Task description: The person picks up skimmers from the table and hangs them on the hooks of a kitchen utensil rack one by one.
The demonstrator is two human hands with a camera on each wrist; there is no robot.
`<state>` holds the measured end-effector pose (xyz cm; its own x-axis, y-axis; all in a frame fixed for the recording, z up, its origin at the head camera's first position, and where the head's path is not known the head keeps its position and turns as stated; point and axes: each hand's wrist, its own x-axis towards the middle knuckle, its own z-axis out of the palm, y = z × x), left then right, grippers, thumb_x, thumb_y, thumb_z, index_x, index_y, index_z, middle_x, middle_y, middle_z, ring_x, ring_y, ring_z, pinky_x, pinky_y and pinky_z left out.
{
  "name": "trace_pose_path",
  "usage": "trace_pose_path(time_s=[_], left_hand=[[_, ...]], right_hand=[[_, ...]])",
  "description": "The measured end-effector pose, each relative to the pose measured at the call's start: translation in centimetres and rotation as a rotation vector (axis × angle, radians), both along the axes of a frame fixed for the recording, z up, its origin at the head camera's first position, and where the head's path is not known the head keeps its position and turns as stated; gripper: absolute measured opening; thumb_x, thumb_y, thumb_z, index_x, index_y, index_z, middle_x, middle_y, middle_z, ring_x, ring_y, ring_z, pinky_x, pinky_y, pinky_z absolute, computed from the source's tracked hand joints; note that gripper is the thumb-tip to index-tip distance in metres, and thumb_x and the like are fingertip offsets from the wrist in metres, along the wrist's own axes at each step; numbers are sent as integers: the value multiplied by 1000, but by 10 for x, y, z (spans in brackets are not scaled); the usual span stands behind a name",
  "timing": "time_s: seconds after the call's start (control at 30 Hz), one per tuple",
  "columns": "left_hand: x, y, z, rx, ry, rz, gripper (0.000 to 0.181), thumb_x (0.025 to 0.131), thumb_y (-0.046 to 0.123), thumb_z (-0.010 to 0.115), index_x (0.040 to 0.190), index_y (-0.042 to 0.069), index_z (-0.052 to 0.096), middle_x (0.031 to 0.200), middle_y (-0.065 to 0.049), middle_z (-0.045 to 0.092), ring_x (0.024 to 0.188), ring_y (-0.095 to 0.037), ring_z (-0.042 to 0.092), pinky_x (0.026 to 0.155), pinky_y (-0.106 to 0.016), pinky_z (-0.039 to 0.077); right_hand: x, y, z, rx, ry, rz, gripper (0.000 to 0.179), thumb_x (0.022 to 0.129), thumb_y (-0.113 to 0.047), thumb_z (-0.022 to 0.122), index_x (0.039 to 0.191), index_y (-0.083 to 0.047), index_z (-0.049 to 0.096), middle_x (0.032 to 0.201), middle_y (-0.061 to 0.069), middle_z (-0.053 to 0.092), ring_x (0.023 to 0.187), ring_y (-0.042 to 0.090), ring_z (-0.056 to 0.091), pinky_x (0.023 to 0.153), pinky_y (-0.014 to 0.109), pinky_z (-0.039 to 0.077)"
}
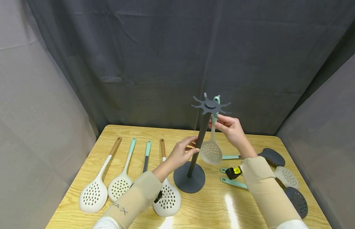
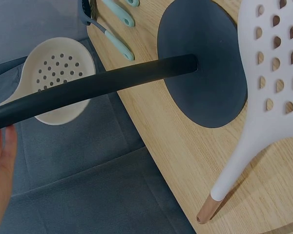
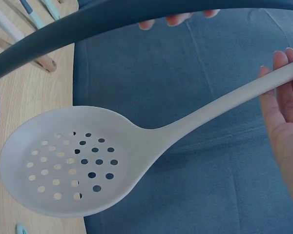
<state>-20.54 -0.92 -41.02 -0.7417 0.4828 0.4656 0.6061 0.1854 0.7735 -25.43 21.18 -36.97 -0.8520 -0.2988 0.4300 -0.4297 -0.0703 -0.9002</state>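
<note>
A dark grey utensil stand (image 1: 191, 176) with a round base and a star of hooks (image 1: 209, 105) on top stands on the wooden table, its pole leaning to the right in the head view. My left hand (image 1: 179, 153) holds the pole (image 2: 97, 87) between thumb and fingers. With my right hand (image 1: 230, 128) I pinch the mint handle of a pale skimmer (image 3: 68, 161) just below the hooks. The skimmer hangs head down beside the pole, and its looped handle end (image 1: 216, 100) is at one hook. Whether the hook passes through the loop I cannot tell.
On the left lie a white skimmer with wooden handle (image 1: 93, 195), a mint-handled skimmer (image 1: 120, 186), a dark utensil with mint handle (image 1: 148, 149) and another white skimmer (image 1: 167, 200). Several utensils, among them a dark turner (image 1: 272, 156), a pale skimmer (image 1: 287, 177) and a dark skimmer (image 1: 297, 201), lie right.
</note>
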Motion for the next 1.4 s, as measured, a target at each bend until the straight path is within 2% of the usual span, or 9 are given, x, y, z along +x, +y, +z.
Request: trace_pose_path(time_s=[0.13, 0.23, 0.37, 0.47, 0.57, 0.9, 1.13, 1.4], left_hand=[[0, 0, 0, 4, 6, -3, 37, 87, 1, 59, 122, -4, 50, 110, -19, 57, 96, -28, 61, 79, -22, 53], [1, 0, 0, 8, 7, -4, 37, 87, 1, 59, 122, -4, 50, 110, -19, 57, 96, -28, 61, 79, -21, 52], [1, -1, 0, 8, 5, -6, 36, 87, 1, 59, 122, -5, 50, 110, -19, 57, 96, -29, 61, 79, -22, 53], [1, -1, 1, 9, 6, -7, 36, 87, 0, 58, 121, -5, 50, 109, -19, 57, 96, -29, 61, 79, -22, 53], [1, -1, 0, 12, 4, -9, 36, 87, 0, 58, 122, -5, 50, 110, -19, 57, 96, -29, 60, 80, -22, 52], [2, -1, 1, 13, -2, -10, 36, 87, 1, 58, 122, -5, 50, 109, -19, 57, 96, -29, 60, 80, -25, 53], [3, -1, 1, 13, -6, -11, 36, 88, 1, 58, 122, -5, 50, 109, -19, 57, 96, -29, 60, 79, -24, 53], [3, -1, 1, 16, 5, -7, 36, 87, 0, 58, 121, -5, 50, 109, -19, 57, 95, -29, 60, 80, -23, 53]], right_hand=[[1, -3, -2, -21, 9, -11, 35, 88, 4, 55, 112, -20, 66, 94, -1, 69, 85, 13, 66, 82, 22, 52], [2, -6, -3, -25, 6, -65, 31, 87, 3, 58, 107, -17, 69, 85, -4, 68, 75, 6, 63, 70, 16, 51], [2, -11, -5, -35, -19, -128, 24, 86, 5, 58, 94, -13, 71, 75, -8, 64, 65, 2, 54, 58, 16, 45], [3, -14, -6, -72, -42, -118, 33, 85, 10, 55, 87, -19, 71, 74, -8, 64, 67, 2, 57, 63, 16, 48], [2, -16, -8, -101, -45, -87, 41, 86, 13, 52, 87, -24, 71, 76, -7, 66, 72, 3, 60, 69, 16, 51], [5, -21, -8, -155, -23, -14, 41, 88, 12, 49, 96, -22, 70, 89, -6, 69, 82, 5, 63, 77, 19, 52], [6, -23, -7, -221, -23, 70, 36, 89, 11, 48, 103, -15, 68, 99, -4, 67, 89, 7, 62, 82, 21, 51], [6, -21, -7, -215, -50, 84, 41, 89, 12, 46, 106, -19, 67, 93, -5, 67, 85, 6, 61, 80, 21, 51]])
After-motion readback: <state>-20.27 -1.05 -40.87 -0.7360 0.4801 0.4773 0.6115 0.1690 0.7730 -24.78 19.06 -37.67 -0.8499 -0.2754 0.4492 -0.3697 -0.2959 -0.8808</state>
